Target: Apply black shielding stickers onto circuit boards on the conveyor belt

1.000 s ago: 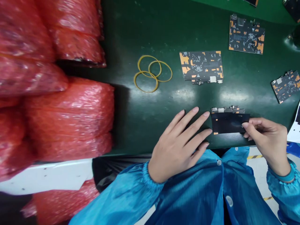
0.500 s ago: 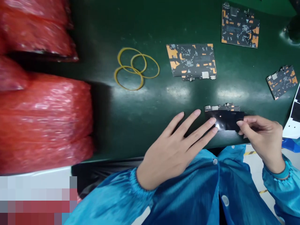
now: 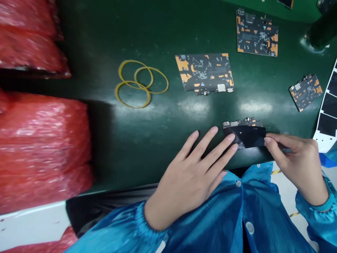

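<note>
A black film sheet lies over most of a circuit board near the table's front edge; the board's far edge with its metal connectors shows beyond it. My right hand pinches the sheet's right edge between thumb and forefinger. With fingers spread, my left hand rests its middle fingertips on the sheet's left end. Whether the sheet sticks to the board cannot be made out.
More circuit boards, one in the middle, one farther back and one at right, lie on the green table. Yellow rubber bands, red bubble-wrapped packs and a white backing sheet with black pieces are around them.
My left fingertips have moved from beside the board onto the sheet's left end. My right hand keeps its pinch, now farther out at the edge. The whole view has shifted to the right.
</note>
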The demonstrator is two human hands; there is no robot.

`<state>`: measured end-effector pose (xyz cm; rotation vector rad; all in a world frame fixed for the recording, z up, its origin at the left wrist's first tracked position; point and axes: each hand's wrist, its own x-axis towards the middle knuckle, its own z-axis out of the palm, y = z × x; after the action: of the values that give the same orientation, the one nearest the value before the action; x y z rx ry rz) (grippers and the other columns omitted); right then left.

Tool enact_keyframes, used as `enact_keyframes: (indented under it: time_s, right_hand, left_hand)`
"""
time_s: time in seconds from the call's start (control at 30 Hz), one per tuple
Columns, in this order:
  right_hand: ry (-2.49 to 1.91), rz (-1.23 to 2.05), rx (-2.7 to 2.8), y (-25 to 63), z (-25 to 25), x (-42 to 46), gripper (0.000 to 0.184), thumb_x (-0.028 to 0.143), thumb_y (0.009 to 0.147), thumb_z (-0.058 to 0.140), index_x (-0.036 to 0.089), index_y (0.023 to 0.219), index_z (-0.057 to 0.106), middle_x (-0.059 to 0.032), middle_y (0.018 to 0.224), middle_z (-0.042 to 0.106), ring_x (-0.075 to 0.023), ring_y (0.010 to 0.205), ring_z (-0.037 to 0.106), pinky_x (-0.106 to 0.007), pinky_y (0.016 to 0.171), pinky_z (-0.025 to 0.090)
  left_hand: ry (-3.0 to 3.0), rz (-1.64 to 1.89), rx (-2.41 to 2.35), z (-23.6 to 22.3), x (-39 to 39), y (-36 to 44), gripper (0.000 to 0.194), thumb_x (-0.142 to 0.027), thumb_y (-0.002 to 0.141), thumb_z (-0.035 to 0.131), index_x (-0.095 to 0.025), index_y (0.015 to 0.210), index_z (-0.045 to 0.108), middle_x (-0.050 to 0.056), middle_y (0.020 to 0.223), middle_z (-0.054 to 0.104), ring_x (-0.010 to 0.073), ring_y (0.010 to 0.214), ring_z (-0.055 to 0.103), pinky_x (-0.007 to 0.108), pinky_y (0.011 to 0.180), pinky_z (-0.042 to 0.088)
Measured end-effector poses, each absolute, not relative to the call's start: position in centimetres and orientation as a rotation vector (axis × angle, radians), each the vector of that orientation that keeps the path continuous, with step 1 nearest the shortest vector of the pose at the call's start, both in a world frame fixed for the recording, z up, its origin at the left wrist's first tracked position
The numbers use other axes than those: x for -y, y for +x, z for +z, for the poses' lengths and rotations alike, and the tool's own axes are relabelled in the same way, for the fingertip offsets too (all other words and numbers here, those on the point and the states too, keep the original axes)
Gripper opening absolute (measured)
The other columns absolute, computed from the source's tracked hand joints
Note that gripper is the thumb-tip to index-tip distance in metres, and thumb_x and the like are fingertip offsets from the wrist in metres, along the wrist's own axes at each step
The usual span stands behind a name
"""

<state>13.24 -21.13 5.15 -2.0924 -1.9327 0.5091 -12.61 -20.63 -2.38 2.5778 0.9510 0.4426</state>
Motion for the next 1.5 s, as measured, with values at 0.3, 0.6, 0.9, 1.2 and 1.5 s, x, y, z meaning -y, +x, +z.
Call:
enact_keyframes:
  time_s: [0.3,0.6,0.9,1.2,1.5]
  right_hand:
    - [-1.662,0.311,2.347,12.0,3.3,22.9,0.05,0.042,0.107,0.048,0.017,0.149,0.062,-0.0143,0.153,0.063,-0.0371,0.147,0.054,-0.059,0.121,0.042]
    - [-1.819,0.229,2.606,13.0,-0.6,24.0,0.08,0.046,0.106,0.048,0.014,0.172,0.019,-0.0099,0.177,0.026,-0.0423,0.163,0.019,-0.073,0.128,0.016]
    - [-1.71,0.158,2.092,14.2,-3.9,23.6,0.071,0.028,0.108,0.039,0.023,0.174,0.013,-0.01,0.173,0.038,-0.0344,0.162,0.029,-0.064,0.127,0.031]
    - [-1.55,0.198,1.874,14.0,-6.5,23.6,0.063,0.022,0.107,0.046,0.03,0.169,0.033,-0.0062,0.168,0.047,-0.0309,0.159,0.037,-0.059,0.126,0.038]
    - [-1.579,-0.037,1.456,19.7,-3.1,25.8,0.034,0.014,0.1,0.055,0.025,0.127,0.072,-0.0091,0.125,0.076,-0.0293,0.126,0.068,-0.05,0.106,0.054]
  left_hand:
    - [2.541,0.39,-0.971,-2.2,20.6,-12.6,0.052,-0.037,0.105,0.051,-0.023,0.155,0.056,0.006,0.159,0.058,0.0355,0.159,0.037,0.055,0.134,0.019]
    - [2.593,0.376,-0.969,-2.9,20.6,-13.3,0.054,-0.035,0.104,0.054,-0.028,0.157,0.054,-0.001,0.163,0.054,0.0311,0.159,0.037,0.049,0.135,0.02]
    - [2.55,0.512,-1.023,-3.1,18.6,-9.6,0.069,-0.028,0.094,0.073,-0.018,0.158,0.048,0.017,0.157,0.056,0.0331,0.143,0.053,0.049,0.117,0.051]
    - [2.529,0.59,-1.562,0.7,1.0,-15.3,0.072,-0.03,0.092,0.069,-0.022,0.159,0.044,0.011,0.148,0.062,0.0319,0.137,0.058,0.053,0.12,0.048]
    - [2.686,0.642,-1.052,-1.8,0.8,-2.8,0.048,-0.029,0.102,0.055,-0.019,0.148,0.059,0.012,0.161,0.053,0.0334,0.156,0.04,0.057,0.129,0.039]
